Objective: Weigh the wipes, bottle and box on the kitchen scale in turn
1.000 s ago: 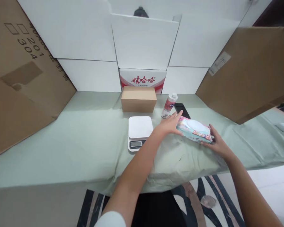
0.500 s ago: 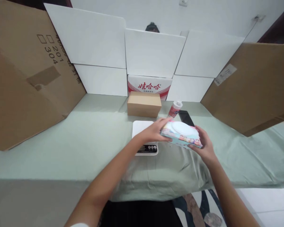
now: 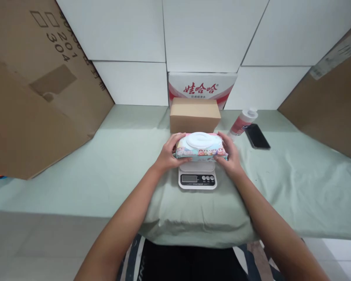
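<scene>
Hands frame the work: your left hand (image 3: 166,155) is clamped on the left end of the wet-wipes pack (image 3: 201,147), which sits level over the platform of the white kitchen scale (image 3: 197,176) at the middle of the desk (image 3: 105,171), and your right hand (image 3: 229,158) is clamped on the right end. Lower it flat and centred, then let go both ends evenly and clear of the platform. Keep the pack off the brown box (image 3: 194,114) just behind it.

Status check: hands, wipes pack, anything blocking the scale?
Left hand and right hand grip wipes pack by its ends. Pack sits over scale platform. Nothing in the way.
</scene>
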`<state>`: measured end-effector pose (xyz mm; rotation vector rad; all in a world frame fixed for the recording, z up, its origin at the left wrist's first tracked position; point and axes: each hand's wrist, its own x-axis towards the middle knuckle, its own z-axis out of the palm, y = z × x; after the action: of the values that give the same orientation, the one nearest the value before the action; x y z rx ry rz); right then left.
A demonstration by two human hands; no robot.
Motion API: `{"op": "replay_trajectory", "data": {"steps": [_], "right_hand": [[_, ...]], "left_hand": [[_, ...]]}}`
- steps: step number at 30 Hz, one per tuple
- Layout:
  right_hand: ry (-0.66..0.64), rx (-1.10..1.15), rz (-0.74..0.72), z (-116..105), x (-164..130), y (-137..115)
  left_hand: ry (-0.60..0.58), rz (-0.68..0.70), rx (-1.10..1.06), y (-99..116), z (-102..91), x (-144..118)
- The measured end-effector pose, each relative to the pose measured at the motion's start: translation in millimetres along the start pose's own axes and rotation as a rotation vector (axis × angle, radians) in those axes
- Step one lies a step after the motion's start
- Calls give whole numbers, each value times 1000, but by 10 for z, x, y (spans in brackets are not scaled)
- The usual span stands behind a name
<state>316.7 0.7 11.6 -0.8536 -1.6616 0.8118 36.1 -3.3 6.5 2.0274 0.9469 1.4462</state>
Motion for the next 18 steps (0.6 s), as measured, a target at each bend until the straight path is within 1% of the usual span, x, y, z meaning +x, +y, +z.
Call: {"op": "replay_trajectory", "data": {"steps": [3,6,11,13,16,18], "right_hand": [[9,-24,9,4,-43,43],[9,-35,2,31,-76,68],[-23,-34,-6,55,-74,78],[-39,-33,1,66,-60,66],[-57,-5,19,86,-43,53],[-33,39,44,81,-29,69]], "left_hand": [[-13,-32,1,-18,22,-21],[-24,-50,16,-31,2,-28],[-7,15,26,-32,-30,-11],[-9,19,37,-34,-29,-15],[-8,-10,56,-60,-46,-46],[1,-48,13,-97,-97,-69]]}}
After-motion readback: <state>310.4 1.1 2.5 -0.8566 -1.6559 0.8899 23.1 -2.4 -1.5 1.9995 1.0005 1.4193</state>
